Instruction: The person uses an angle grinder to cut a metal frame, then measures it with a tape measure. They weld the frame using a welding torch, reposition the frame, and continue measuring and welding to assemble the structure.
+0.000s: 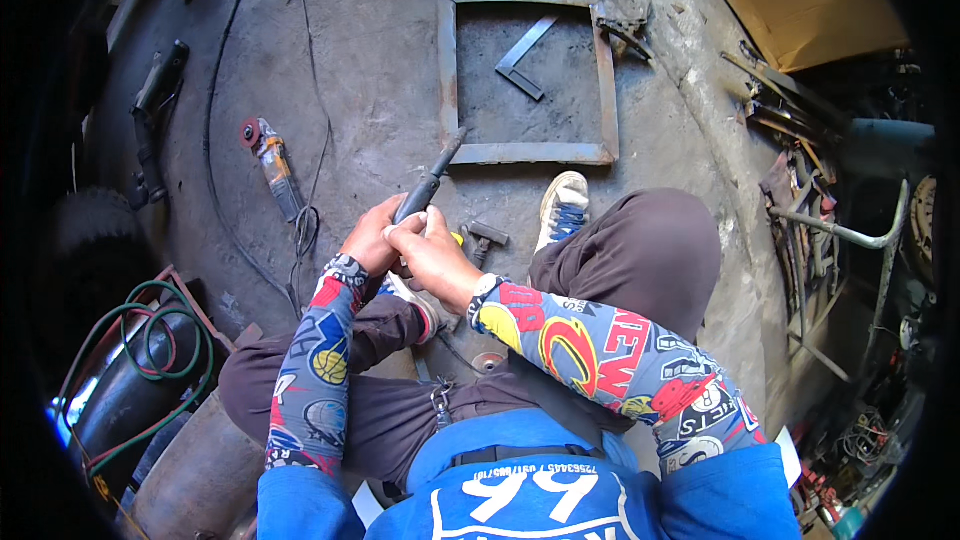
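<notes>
Both hands are closed around a black-handled welding torch (420,196) with a narrow, brownish tip angled up and to the right. My left hand (371,240) wraps the lower handle, and my right hand (437,256) lies over it, fingers meeting the left ones. The torch's tip is near the lower left corner of a square steel frame (530,153) flat on the floor. Inside the frame rests a try square (522,68). Just beyond my right hand lies a hammer (487,234), its handle partly hidden. What the hands cover of the torch is out of sight.
An angle grinder (272,168) with a red disc lies to the left, its cord trailing. A clamp (627,38) sits at the frame's right side. Scrap metal (800,230) crowds the right edge; cylinders (130,372) with a green hose (150,312) stand lower left.
</notes>
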